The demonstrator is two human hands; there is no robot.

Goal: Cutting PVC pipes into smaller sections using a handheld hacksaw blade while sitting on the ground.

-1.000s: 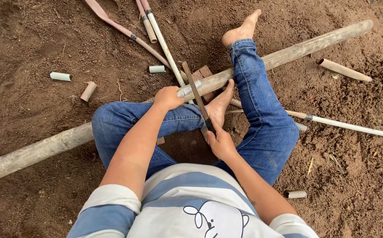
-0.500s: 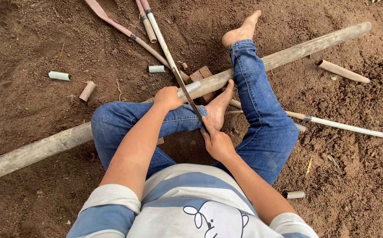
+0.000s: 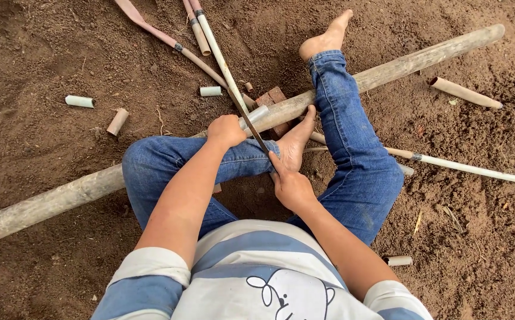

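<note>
— Two hands working?
— Yes. Left hand (image 3: 226, 130) is gripping closed around a pale cut bamboo piece (image 3: 255, 117) on the long grey pole (image 3: 387, 68); right hand (image 3: 290, 185) is clenching a thin dark saw blade (image 3: 246, 116) across it.

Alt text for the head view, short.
A person seated on brown dirt steadies a long grey bamboo pole with the left hand, while the right hand holds a thin dark blade across it; cut bamboo pieces lie around.
</note>
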